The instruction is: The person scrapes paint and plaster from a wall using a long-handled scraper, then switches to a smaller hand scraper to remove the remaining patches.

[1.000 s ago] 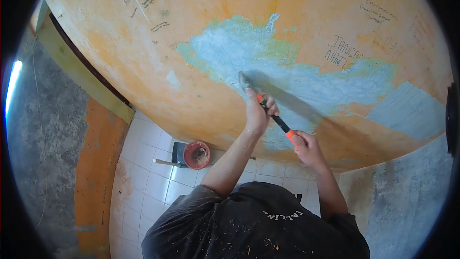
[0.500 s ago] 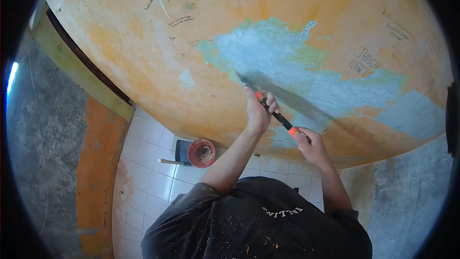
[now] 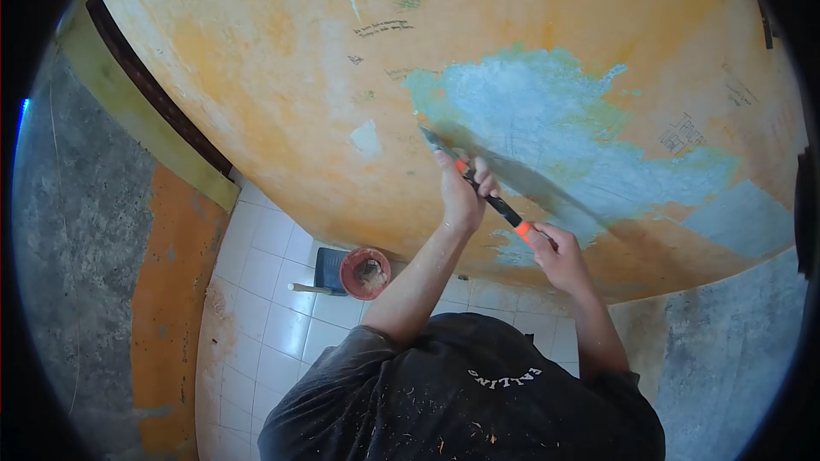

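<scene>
Down on the white tiled floor (image 3: 256, 307), close to the foot of the wall, sits a round red bucket (image 3: 344, 275) with a lumpy grey-brown mass inside; I cannot tell what the stuff is. A dark squarish container (image 3: 327, 266) stands touching its left side, and a pale stick-like handle (image 3: 306, 288) pokes out just beside that.

The person's left hand (image 3: 464, 192) is closed around the upper part of a scraper (image 3: 498, 207), near the blade, and the right hand (image 3: 557, 258) is wrapped tight round the lower end of the handle. The handle is black with orange bands. The thin metal blade is angled up and to the left, its tip against the wall (image 3: 282, 51) at the edge of the stripped patch (image 3: 547, 119).

The wall carries mottled, chalky orange paint with bits of scrawled writing (image 3: 380, 30). The patch is pale blue-grey with greenish ragged borders and fine scratch lines. The person's black shirt (image 3: 461, 393) is flecked with paint chips.
</scene>
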The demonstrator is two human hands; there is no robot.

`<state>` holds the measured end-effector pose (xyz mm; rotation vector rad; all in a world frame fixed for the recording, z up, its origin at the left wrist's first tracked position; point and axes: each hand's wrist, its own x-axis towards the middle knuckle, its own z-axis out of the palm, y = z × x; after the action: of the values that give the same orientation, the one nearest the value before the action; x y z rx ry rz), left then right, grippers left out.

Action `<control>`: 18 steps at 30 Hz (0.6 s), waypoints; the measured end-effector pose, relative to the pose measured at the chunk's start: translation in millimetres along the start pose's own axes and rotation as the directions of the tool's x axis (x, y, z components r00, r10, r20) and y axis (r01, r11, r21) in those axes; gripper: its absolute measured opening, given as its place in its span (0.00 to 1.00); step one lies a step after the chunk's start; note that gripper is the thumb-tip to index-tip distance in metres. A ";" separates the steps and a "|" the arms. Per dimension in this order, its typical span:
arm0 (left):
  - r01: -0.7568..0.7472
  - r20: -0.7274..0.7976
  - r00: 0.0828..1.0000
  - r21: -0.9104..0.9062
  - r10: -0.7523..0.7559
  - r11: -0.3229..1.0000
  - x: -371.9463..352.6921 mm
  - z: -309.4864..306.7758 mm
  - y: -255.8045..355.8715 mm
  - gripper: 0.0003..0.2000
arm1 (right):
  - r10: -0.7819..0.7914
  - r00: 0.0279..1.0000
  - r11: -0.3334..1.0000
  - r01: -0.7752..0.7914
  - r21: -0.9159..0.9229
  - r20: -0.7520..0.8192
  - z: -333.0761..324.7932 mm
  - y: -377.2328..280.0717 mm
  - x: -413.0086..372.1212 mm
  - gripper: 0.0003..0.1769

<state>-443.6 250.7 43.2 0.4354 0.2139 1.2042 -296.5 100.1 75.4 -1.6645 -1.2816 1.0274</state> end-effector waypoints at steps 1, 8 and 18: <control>0.034 -0.004 0.999 -0.003 -0.034 0.999 -1.3 1.3 -3.2 0.29 | -0.001 1.000 1.000 0.001 -0.011 -0.008 -6.4 4.0 -3.7 0.22; 0.032 0.039 0.999 0.004 -0.032 0.999 3.6 -26.0 43.3 0.28 | -0.014 1.000 1.000 0.014 -0.019 -0.020 41.0 -9.1 12.3 0.20; 0.080 -0.014 0.997 -0.011 -0.080 0.997 4.6 -33.1 73.6 0.27 | -0.009 0.998 1.000 0.008 -0.018 -0.066 73.8 -27.3 17.8 0.25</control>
<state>-517.5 283.3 45.8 0.4054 0.2347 1.1301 -371.2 130.3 71.1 -1.6908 -1.2565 0.9506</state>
